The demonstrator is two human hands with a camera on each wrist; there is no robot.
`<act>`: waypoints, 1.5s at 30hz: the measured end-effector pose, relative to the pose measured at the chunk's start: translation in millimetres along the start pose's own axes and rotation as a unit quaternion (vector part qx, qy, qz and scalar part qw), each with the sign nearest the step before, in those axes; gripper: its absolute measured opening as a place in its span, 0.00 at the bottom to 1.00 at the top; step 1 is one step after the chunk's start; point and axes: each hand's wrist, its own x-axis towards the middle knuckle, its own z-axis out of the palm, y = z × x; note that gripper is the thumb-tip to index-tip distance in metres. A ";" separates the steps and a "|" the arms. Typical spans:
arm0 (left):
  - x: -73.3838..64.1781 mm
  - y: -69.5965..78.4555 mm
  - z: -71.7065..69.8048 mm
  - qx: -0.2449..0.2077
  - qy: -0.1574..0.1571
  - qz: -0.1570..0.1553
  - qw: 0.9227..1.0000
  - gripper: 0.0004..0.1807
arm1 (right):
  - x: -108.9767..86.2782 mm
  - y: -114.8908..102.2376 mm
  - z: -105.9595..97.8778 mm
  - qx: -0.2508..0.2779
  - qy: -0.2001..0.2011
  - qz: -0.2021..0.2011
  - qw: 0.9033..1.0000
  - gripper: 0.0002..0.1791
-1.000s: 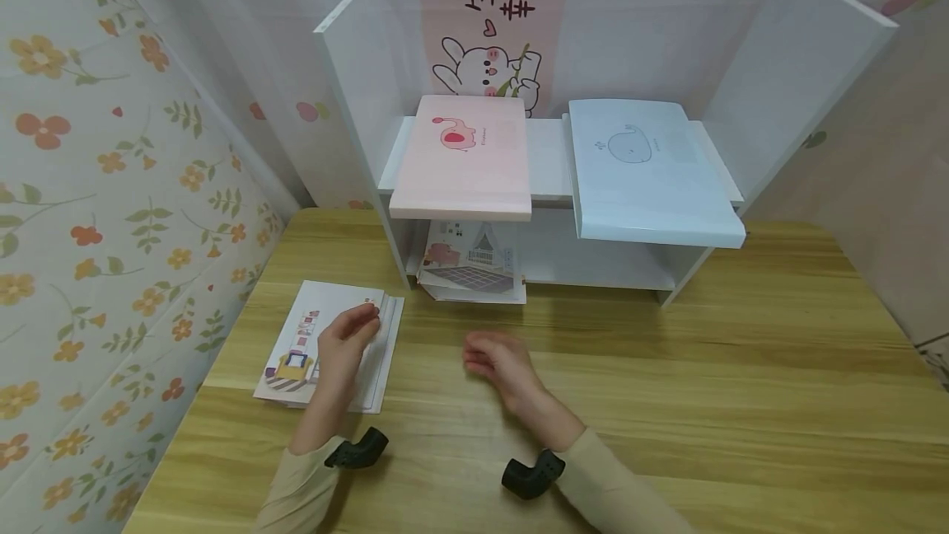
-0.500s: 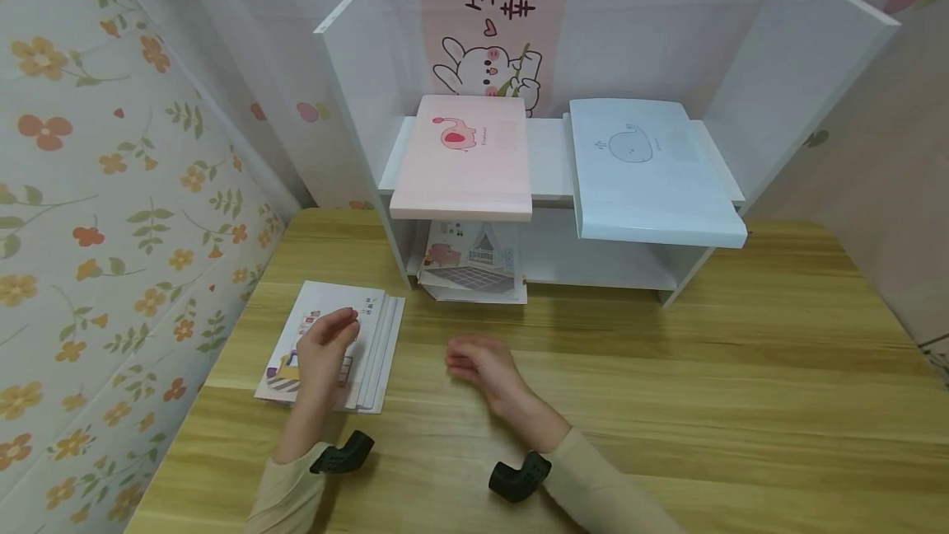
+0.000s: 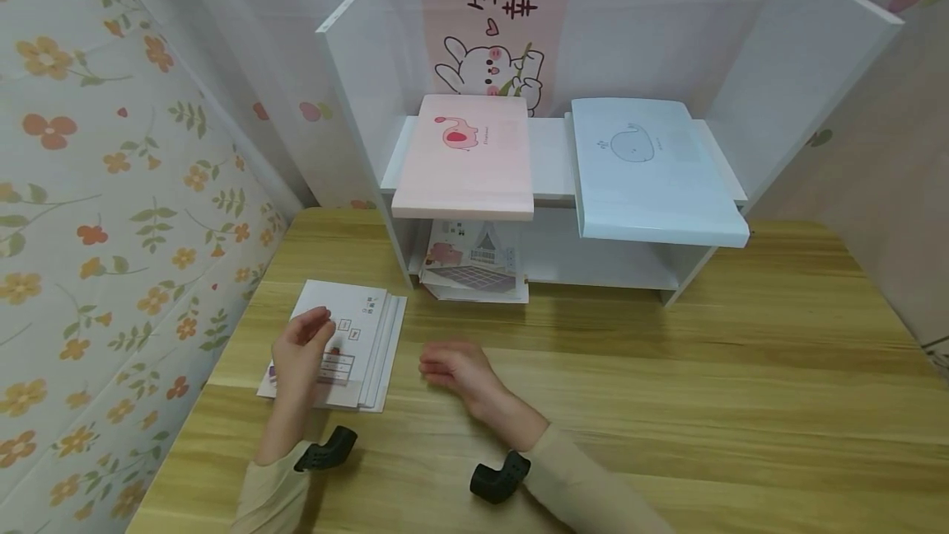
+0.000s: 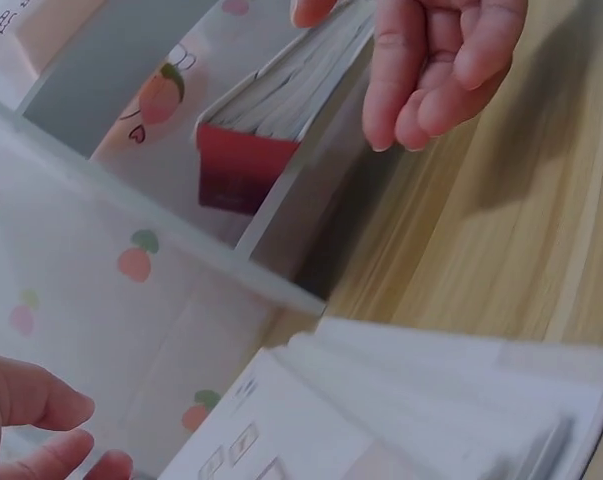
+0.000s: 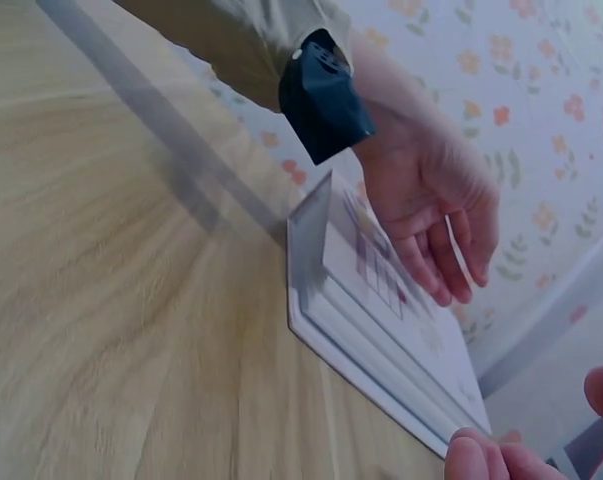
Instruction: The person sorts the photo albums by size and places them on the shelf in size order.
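Note:
My left hand (image 3: 300, 353) hovers over the left part of a stack of white illustrated books (image 3: 363, 311) on the table, its fingers loosely bent and holding nothing. In the right wrist view the same hand (image 5: 431, 210) hangs above the top cover, with a gap beneath the fingertips. To the right of the stack, my right hand (image 3: 463, 377) is held over bare wood, fingers relaxed, nothing in them. The left wrist view catches this right hand (image 4: 441, 70) beside the shelf, its palm partly showing.
Behind stands a white shelf (image 3: 608, 258) with tall side panels. A pink elephant book (image 3: 463, 163) and a light blue whale book (image 3: 656, 180) overhang its upper board. Illustrated books (image 3: 474, 262) lie on the lower left. The left wrist view shows a red-spined book (image 4: 246, 170) in the shelf.
Both hands have drifted left, the left one farther across the stack and the right one nearer to it. The books and the shelf stay where they were.

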 end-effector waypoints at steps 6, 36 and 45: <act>5.1 0.9 -10.7 0.042 0.014 0.005 0.999 0.18 | 3.5 3.9 9.6 0.004 -0.007 0.014 1.000 0.21; 19.8 -3.0 -46.8 0.250 0.002 0.001 0.968 0.20 | 10.0 14.1 29.1 0.016 -0.010 0.066 0.998 0.20; 22.8 -5.4 -57.6 0.277 -0.042 -0.002 0.960 0.21 | 9.3 14.9 35.9 0.024 -0.015 0.072 0.997 0.18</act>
